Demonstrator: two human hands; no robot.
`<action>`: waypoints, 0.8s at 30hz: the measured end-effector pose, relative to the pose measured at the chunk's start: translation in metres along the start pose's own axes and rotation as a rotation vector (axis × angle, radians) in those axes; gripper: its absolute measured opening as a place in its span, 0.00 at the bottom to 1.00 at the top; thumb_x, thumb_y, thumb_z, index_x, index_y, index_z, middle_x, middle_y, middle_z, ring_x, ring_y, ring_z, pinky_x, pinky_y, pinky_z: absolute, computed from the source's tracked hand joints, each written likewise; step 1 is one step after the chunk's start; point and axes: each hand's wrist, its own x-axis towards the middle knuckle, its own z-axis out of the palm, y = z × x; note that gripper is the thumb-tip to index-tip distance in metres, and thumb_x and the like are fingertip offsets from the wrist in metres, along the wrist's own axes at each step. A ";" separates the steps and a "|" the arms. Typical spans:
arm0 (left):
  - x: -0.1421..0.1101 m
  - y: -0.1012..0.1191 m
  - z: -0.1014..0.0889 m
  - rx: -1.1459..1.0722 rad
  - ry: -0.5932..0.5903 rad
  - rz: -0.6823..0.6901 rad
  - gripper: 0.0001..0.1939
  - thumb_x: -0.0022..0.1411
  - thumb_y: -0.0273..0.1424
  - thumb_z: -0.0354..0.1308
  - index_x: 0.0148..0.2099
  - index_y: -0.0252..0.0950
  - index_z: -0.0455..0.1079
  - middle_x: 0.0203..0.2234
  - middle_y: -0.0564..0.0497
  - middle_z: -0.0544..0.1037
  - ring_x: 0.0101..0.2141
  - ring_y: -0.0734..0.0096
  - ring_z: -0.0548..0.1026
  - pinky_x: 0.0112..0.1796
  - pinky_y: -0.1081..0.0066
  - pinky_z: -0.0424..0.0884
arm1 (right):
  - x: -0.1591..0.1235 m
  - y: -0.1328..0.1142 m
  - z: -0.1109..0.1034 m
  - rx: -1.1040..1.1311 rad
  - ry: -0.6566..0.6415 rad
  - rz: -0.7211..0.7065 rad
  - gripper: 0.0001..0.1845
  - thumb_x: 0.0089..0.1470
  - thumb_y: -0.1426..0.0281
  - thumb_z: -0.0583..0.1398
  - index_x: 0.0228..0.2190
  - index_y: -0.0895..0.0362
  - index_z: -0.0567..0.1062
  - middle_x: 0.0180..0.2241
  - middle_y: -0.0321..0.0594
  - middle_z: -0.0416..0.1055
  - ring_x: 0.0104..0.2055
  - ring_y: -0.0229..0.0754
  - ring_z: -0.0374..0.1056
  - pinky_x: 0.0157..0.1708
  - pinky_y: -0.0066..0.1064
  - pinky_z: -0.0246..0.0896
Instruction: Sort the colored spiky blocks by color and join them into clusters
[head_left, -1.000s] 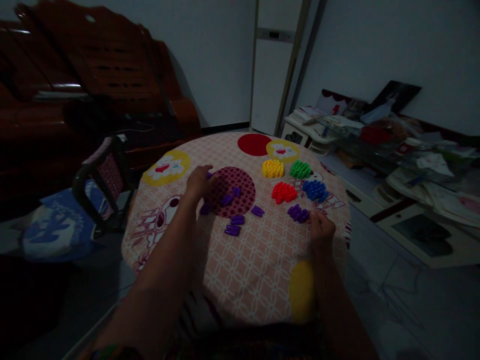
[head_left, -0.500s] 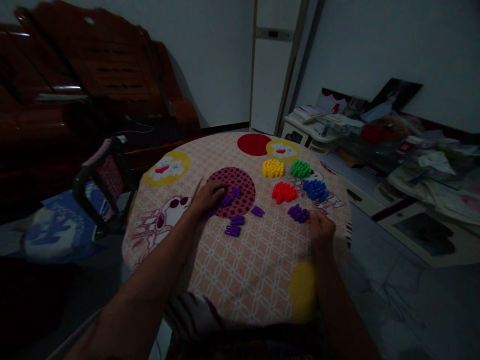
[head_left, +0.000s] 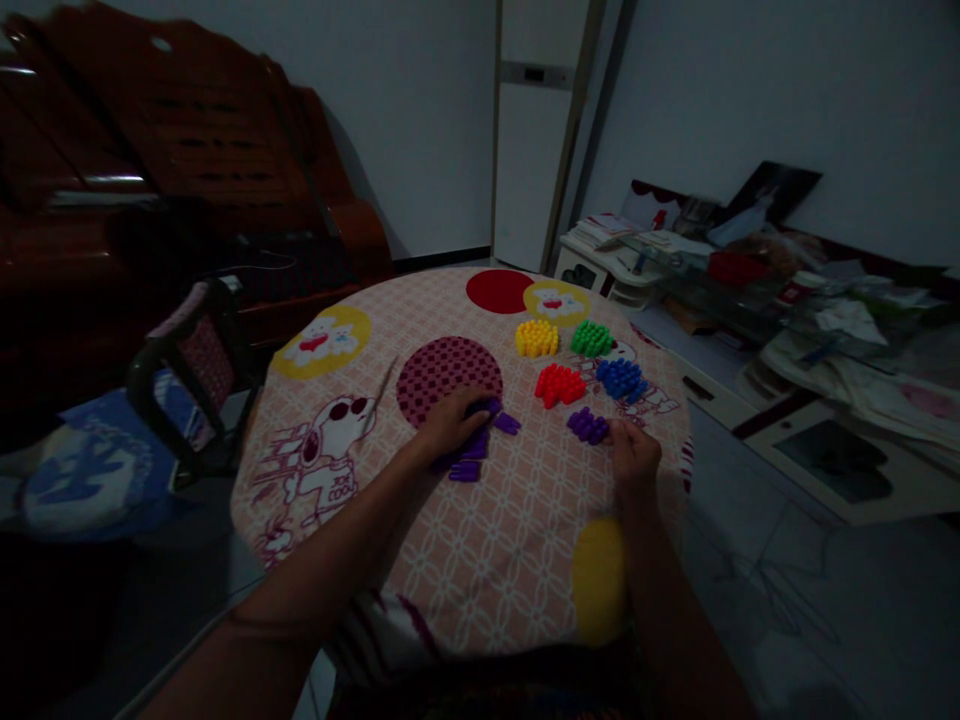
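On the patterned tablecloth (head_left: 480, 560), my left hand (head_left: 454, 420) lies palm down over several loose purple plastic pieces (head_left: 466, 470), fingers outstretched and partly covering them. One more purple piece (head_left: 507, 424) sits just right of its fingertips. My right hand (head_left: 634, 455) is closed at the right end of a cluster of purple pieces (head_left: 587, 426), with its fingers pinched on it. Behind that cluster stand a red cluster (head_left: 560, 385), a blue cluster (head_left: 622, 380), a yellow cluster (head_left: 537, 338) and a green cluster (head_left: 592, 338) of similar knobbly pieces.
A chair (head_left: 195, 370) stands at the table's left, with a wooden sofa (head_left: 217, 150) behind it. To the right, a low cabinet (head_left: 832, 440) carries papers, bags and a picture frame. A tall white unit (head_left: 532, 160) fills the corner.
My left hand has swept from the far left toward me and to the right, pushing loose purple pieces closer together. My right hand stays at the purple cluster. The view has shifted slightly.
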 end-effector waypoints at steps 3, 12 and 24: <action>0.006 0.004 -0.007 -0.021 0.020 -0.015 0.19 0.64 0.31 0.53 0.55 0.38 0.75 0.51 0.46 0.80 0.51 0.61 0.76 0.55 0.60 0.70 | -0.001 -0.003 -0.001 0.025 -0.018 0.001 0.21 0.62 0.57 0.54 0.27 0.58 0.76 0.24 0.38 0.73 0.28 0.41 0.66 0.30 0.31 0.57; 0.027 0.009 -0.008 0.191 -0.163 0.077 0.18 0.58 0.28 0.58 0.51 0.38 0.78 0.48 0.45 0.81 0.49 0.59 0.76 0.53 0.64 0.69 | -0.001 -0.008 -0.001 0.013 -0.011 0.025 0.21 0.61 0.56 0.55 0.26 0.57 0.76 0.23 0.37 0.72 0.27 0.41 0.65 0.30 0.31 0.57; 0.032 0.049 0.006 -0.084 0.018 -0.012 0.11 0.58 0.29 0.59 0.43 0.36 0.78 0.36 0.49 0.83 0.37 0.66 0.79 0.41 0.69 0.72 | 0.001 -0.008 0.000 0.017 0.002 0.073 0.20 0.59 0.56 0.56 0.24 0.57 0.74 0.20 0.34 0.66 0.24 0.38 0.59 0.26 0.31 0.52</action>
